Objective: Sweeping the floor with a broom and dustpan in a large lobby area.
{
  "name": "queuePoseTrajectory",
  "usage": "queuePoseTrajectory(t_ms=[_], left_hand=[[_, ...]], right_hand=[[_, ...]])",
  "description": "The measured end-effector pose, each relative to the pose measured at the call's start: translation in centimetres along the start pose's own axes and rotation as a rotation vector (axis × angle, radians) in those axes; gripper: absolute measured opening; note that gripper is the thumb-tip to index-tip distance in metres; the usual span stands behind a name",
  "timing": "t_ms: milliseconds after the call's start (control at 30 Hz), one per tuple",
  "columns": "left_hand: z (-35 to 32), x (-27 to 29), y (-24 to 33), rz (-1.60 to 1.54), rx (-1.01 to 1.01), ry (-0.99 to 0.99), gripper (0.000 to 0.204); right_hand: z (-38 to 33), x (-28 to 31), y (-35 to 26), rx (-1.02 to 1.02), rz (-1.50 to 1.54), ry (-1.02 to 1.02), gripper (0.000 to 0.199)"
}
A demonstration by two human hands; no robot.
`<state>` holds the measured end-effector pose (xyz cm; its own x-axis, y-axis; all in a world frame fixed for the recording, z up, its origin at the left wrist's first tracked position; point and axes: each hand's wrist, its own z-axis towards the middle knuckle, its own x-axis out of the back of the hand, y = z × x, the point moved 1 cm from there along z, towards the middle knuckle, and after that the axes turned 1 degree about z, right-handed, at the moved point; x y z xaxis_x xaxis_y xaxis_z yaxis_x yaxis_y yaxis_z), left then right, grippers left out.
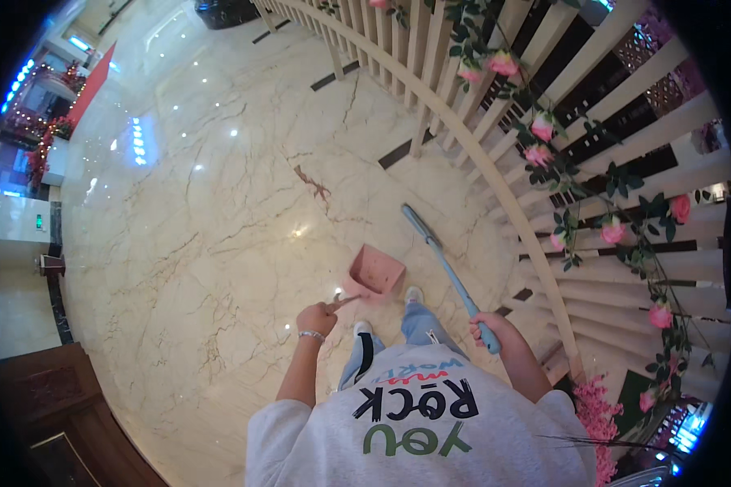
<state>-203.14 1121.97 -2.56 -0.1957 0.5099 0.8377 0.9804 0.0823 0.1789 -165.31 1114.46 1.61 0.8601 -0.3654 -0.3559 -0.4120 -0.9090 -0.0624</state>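
Observation:
My left hand (317, 320) is closed round the handle of a pink dustpan (375, 272), which is just ahead of my feet. Some small dark bits show inside its pan. On the right, my right hand (495, 331) grips the lower end of a long blue-grey stick-like tool (447, 268), perhaps a broom or mop handle. Its shaft slants away to the upper left, and its far end (413, 215) looks narrow and darker; the exact kind of head cannot be made out.
Glossy cream marble floor (203, 243) with brown veins spreads ahead and left. A curved white slatted railing (495, 178) with pink roses (613, 230) runs along the right. Dark wooden furniture (73, 406) stands at the lower left, and a red panel (92, 89) at the far left.

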Motion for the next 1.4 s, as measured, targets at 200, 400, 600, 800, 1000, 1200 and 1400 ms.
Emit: queuePoseTrajectory(t_ms=[200,400,600,800,1000,1200,1400], left_hand=[[1.2,5.5,-3.5,-0.298,0.262,0.086,0.027],[4.4,11.0,-6.8,-0.898,0.466,0.211,0.026],[10.9,13.5,-12.1,-0.798,0.395,0.286,0.019],[17.7,19.6,-18.4,-0.647,0.314,0.299,0.014],[22.8,26.4,-19.8,-0.433,0.305,0.255,0.012],[29.2,28.3,-23.2,-0.317,0.379,0.293,0.015],[36.8,31.1,-23.1,-0.335,0.511,0.262,0.016]], right_hand=[[1.7,1.5,-4.4,0.032,-0.153,0.066,0.014],[3.3,-1.3,-9.6,0.014,-0.102,0.116,0.014],[8.1,-9.6,-14.0,0.012,0.11,-0.113,0.015],[12.1,-18.8,-19.5,-0.028,0.282,-0.156,0.012],[14.9,-25.7,-25.4,-0.006,0.272,-0.19,0.007],[19.0,-31.8,-34.6,0.154,0.065,-0.092,0.009],[26.6,-33.9,-47.8,0.264,0.011,-0.026,0.013]])
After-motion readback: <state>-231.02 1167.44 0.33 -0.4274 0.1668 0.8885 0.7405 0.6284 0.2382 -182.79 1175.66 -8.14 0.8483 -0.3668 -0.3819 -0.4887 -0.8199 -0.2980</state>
